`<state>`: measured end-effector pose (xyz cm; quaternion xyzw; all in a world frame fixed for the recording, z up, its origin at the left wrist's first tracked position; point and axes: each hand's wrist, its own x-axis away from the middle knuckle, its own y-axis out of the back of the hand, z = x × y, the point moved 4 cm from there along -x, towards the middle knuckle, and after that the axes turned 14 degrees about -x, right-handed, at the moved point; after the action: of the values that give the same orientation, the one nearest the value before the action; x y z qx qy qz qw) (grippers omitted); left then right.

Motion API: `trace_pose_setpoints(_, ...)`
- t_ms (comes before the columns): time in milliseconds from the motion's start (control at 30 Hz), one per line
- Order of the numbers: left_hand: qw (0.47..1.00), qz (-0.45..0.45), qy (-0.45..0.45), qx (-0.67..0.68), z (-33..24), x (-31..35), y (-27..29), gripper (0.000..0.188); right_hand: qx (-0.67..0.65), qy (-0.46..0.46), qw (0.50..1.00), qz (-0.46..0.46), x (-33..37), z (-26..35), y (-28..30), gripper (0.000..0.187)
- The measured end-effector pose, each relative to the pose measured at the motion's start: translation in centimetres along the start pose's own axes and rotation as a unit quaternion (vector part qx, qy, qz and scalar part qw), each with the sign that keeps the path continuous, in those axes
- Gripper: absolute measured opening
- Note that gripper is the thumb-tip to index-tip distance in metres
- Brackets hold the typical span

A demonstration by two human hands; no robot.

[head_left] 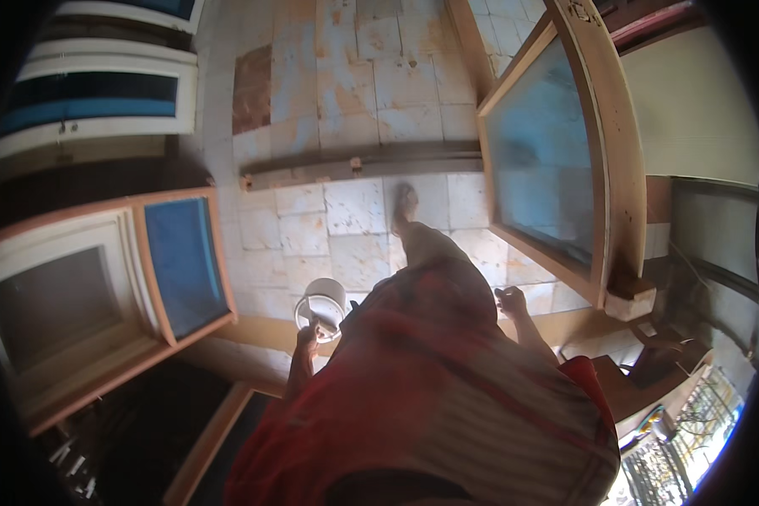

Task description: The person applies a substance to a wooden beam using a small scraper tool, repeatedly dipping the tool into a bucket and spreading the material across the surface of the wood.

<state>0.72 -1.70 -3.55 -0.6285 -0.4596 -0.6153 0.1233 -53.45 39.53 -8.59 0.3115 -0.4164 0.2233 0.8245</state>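
At my left side hangs a small white bucket (330, 290), tilted so that its opening partly shows. My left hand (309, 334) is closed at its near rim, apparently gripping the bucket by its handle; what lies inside is too small to make out. On the other side, my right hand (511, 302) hangs beside my hip with its fingers curled. Whatever it may hold is hidden. One bare foot (405, 202) is stepped forward on the tiled floor.
A wooden frame with a bluish glass pane (544, 148) stands to the right. Wood-framed window units (185, 266) and white frames (187, 93) line the left. A long low strip (312, 175) crosses the stained tile floor (346, 93) ahead. Wooden furniture (654, 379) is at lower right.
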Motion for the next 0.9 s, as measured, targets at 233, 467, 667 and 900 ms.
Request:
trace_pose_setpoints(233,0.988,0.011,-0.082,-0.127,-19.5,5.9,2.5,0.033,0.017,0.064,0.998,0.014,-4.8,14.9,-5.3,0.049)
trace_pose_setpoints(467,0.976,0.076,-0.096,-0.183,-32.7,6.6,1.5,0.034,-0.195,0.096,0.976,-0.029,-9.3,26.0,-6.2,0.05)
trace_pose_setpoints(667,0.971,0.136,-0.105,-0.167,-45.3,4.4,-1.7,0.034,-0.222,0.064,0.968,-0.098,-10.7,24.1,-4.8,0.043)
trace_pose_setpoints(900,0.95,0.252,-0.097,-0.155,-62.3,-1.3,-8.4,0.034,-0.175,-0.059,0.958,-0.22,-6.4,17.2,-6.5,0.04)
